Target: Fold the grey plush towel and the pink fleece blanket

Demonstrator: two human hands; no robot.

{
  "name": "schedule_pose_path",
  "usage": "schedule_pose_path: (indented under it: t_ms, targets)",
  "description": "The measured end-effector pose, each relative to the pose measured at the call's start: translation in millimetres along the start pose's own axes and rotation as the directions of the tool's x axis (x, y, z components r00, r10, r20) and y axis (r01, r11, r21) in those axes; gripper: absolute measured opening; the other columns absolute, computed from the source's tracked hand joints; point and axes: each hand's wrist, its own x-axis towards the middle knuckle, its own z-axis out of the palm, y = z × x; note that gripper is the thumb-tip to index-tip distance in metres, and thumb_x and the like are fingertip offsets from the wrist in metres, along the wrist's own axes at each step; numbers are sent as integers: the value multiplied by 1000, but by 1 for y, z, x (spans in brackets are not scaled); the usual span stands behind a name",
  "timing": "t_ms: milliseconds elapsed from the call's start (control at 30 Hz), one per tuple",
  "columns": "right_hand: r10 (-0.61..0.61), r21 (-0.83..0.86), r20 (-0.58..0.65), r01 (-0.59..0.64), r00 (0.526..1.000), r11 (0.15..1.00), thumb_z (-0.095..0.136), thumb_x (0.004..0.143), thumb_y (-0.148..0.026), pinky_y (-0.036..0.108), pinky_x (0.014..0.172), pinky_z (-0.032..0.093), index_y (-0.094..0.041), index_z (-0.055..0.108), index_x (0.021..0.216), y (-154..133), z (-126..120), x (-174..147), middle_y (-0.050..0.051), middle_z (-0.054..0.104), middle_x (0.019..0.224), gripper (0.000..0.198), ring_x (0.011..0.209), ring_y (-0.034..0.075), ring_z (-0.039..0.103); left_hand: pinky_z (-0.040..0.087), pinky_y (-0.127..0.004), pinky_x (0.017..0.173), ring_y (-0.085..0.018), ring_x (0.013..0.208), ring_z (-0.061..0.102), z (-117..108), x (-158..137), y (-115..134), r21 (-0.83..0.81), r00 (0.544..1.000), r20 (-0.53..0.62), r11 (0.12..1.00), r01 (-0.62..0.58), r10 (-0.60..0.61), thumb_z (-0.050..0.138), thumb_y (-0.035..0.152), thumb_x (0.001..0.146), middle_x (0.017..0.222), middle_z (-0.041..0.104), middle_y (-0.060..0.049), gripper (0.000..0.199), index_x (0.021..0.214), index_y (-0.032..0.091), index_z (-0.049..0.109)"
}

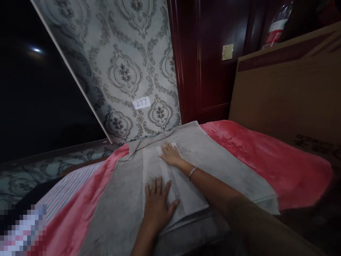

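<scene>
A pale, flat piece of folded cloth [183, 199] lies lengthwise on a larger grey cloth [114, 199]. My left hand [157, 204] rests palm down on the near left part of the pale cloth, fingers spread. Farther back, my right hand [169, 153] presses flat on its far end, fingers stretched out and a silver bracelet [192, 173] round the wrist. Neither hand grips anything. Beneath the grey cloth is a pink plush blanket [266, 160], showing at both sides.
A striped cloth [77, 181] lies at the left beside a large dark screen [48, 92]. Patterned wallpaper [125, 71] with a paper label [141, 102] is behind. On the right, a big cardboard box [287, 89] stands before a dark red door [210, 71], near a plastic bottle [277, 30].
</scene>
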Motion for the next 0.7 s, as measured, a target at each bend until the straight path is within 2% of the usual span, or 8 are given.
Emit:
schedule_pose_path:
  t_ms: [67, 133, 233, 367, 533, 700]
  targets:
    - [4, -28, 71, -2, 997, 1000, 36, 101, -57, 54, 124, 6, -23, 26, 163, 10, 11, 1, 9, 14, 171, 71, 158, 28, 7, 26, -72, 117, -42, 151, 29, 16, -5, 1, -4, 1000, 30, 1000, 7, -7, 63, 48, 88, 162, 36, -16, 65, 148, 28, 53]
    - [-17, -38, 101, 20, 995, 999, 34, 101, -61, 55, 124, 5, -25, 26, 163, 24, 19, 4, 8, 14, 171, 73, 158, 29, 7, 24, -72, 117, -42, 153, 26, 26, -9, -1, -8, 1000, 11, 1000, -6, 6, 62, 49, 88, 164, 33, -15, 65, 150, 30, 50]
    - [-32, -44, 101, 36, 994, 998, 33, 99, -64, 56, 124, 5, -28, 28, 162, 43, 21, 13, 6, 16, 171, 73, 158, 29, 8, 24, -73, 117, -43, 152, 26, 33, -12, -6, -14, 999, -26, 999, -34, 34, 64, 49, 86, 163, 34, -15, 67, 150, 31, 50]
    - [55, -61, 67, -51, 996, 997, 33, 100, -62, 54, 124, 9, -25, 32, 161, 59, 15, 24, 8, 19, 170, 72, 157, 30, 13, 23, -73, 116, -43, 152, 26, 35, -11, -8, -23, 999, -36, 999, -36, 35, 66, 49, 85, 164, 33, -16, 69, 150, 31, 51]
    - [115, -77, 70, -110, 991, 991, 34, 102, -59, 50, 124, 11, -21, 30, 162, 58, 7, 26, 10, 19, 170, 72, 156, 30, 15, 22, -72, 118, -42, 153, 26, 35, -10, -7, -42, 1000, -22, 999, -16, 15, 66, 48, 86, 164, 32, -15, 68, 149, 30, 51]
    - [162, -101, 100, -152, 982, 983, 40, 102, -53, 61, 121, 11, -22, 39, 158, 35, -9, 13, 15, 24, 168, 65, 156, 34, 15, 21, -71, 118, -41, 153, 25, 24, -7, -2, -50, 999, 38, 999, 10, -8, 63, 50, 88, 164, 33, -16, 66, 149, 30, 51]
